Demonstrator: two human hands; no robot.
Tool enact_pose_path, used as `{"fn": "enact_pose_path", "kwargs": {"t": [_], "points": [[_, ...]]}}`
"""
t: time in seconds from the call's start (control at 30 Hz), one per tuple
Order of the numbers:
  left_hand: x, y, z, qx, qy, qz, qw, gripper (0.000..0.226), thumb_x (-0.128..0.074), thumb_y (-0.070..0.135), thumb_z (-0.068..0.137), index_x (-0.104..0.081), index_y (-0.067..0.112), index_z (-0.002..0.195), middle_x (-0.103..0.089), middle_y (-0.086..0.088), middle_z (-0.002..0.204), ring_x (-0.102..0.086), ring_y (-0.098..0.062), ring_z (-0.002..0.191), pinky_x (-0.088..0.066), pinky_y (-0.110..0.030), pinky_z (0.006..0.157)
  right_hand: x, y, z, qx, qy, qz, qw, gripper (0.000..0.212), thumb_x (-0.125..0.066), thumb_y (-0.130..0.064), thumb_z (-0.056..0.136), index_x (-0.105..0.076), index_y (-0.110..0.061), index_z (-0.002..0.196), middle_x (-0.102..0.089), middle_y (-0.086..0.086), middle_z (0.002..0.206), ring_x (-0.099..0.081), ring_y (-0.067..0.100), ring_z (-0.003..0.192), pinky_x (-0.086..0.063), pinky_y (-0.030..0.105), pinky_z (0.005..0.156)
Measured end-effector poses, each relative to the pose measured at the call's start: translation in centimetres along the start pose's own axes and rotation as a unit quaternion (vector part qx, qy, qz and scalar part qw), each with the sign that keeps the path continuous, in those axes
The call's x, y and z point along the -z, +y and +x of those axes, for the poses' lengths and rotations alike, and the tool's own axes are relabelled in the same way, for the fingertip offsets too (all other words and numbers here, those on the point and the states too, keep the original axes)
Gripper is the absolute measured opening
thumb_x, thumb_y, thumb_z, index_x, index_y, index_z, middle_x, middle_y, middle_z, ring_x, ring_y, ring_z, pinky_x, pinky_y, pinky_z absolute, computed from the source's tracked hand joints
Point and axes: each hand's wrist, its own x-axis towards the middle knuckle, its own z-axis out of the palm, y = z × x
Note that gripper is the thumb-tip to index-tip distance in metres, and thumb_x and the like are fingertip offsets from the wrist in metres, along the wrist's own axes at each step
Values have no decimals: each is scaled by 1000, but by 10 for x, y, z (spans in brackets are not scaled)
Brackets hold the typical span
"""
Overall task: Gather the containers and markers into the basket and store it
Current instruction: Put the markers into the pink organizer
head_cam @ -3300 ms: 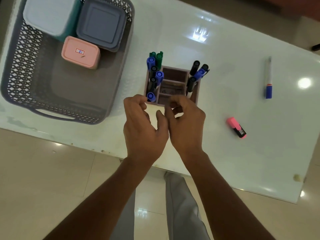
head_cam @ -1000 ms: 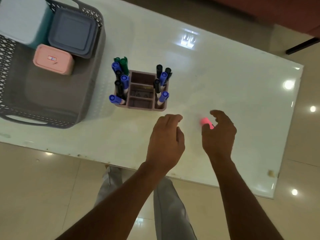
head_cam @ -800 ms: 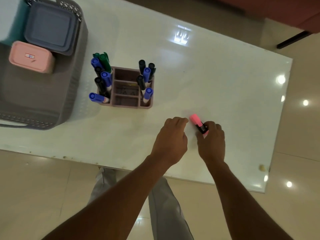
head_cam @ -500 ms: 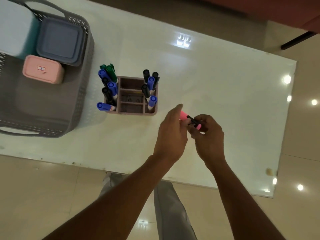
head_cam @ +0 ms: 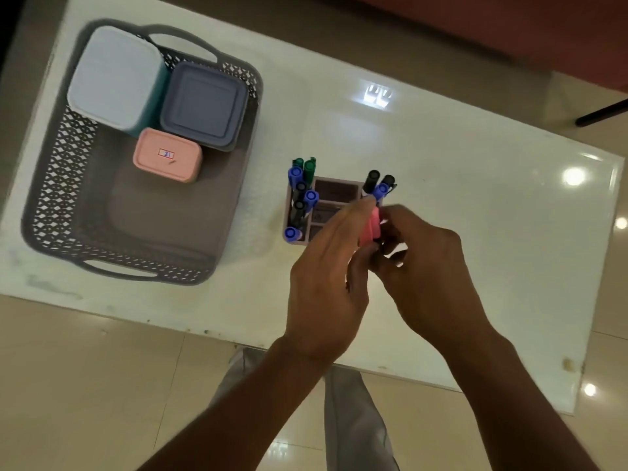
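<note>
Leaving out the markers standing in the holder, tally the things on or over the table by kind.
Boxes: 3 (pale blue, grey, pink)
Basket: 1
Holder: 1
Highlighter: 1
Total: 6

A glossy white table (head_cam: pixel 475 205) carries two things — a grey lattice basket (head_cam: pixel 54 185) well left of the left hand (head_cam: pixel 326 283). A compartmented marker holder (head_cam: pixel 336 192) stands just beyond the fingertips.

White glossy table (head_cam: pixel 475 205) over beige tiled floor (head_cam: pixel 85 385).
</note>
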Motion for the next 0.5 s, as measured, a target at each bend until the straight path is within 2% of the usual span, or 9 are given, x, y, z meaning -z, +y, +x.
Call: {"fn": "enact_pose_path", "kwargs": {"t": [0.1,0.17,0.23,0.3,0.33,0.43,0.5], "points": [[17,-4,22,15,11,-19,1000,47,-57,8,96,-44,-1,140,-61,-15,133,-61,-20,120,-50,-26,101,-5,-25,17,35,54,43,997,47,-66,-10,90,-49,-24,132,-58,-15,92,-53,-15,71,-44,-4,66],[25,-4,34,36,12,-33,999,46,-53,7,97,-41,-1,141,-60,-14,133,-56,-12,123,-45,-18,103,-7,-37,34,26,74,85,993,41,-60,-9,94,-48,-26,130,-58,-14,86,-59,-10,65,-41,-4,55],[31,-4,45,48,17,-38,998,42,-52,7,97,-46,0,138,-63,-11,130,-56,-7,119,-46,-17,102,-10,-42,54,4,84,114,990,24,-53,-8,96,-54,-21,117,-61,-10,84,-62,1,69,-47,7,50],[37,-8,53,51,40,-37,997,38,-52,3,95,-53,1,133,-66,-9,124,-62,-10,113,-51,-20,97,-14,-43,71,9,76,48,996,18,-52,-4,91,-55,-13,107,-64,2,85,-60,14,69,-56,27,60],[40,-11,57,51,55,-36,997,35,-52,0,94,-55,1,129,-67,-9,121,-65,-12,109,-53,-21,94,-17,-42,77,17,68,0,998,20,-53,-3,88,-54,-12,106,-64,5,86,-62,20,71,-57,33,64],[47,-24,63,47,87,-1,995,30,-52,-5,91,-60,-1,119,-70,-9,112,-68,-16,100,-53,-18,87,-30,-35,90,21,53,-86,995,24,-55,1,84,-53,-10,104,-64,7,88,-64,27,75,-58,39,68],[49,-35,64,60,87,22,994,29,-52,-4,90,-61,-1,117,-70,-8,109,-66,-16,98,-51,-17,87,-38,-28,95,15,32,-116,993,23,-53,5,82,-56,-9,100,-64,4,85,-62,26,74,-54,36,64]]}}
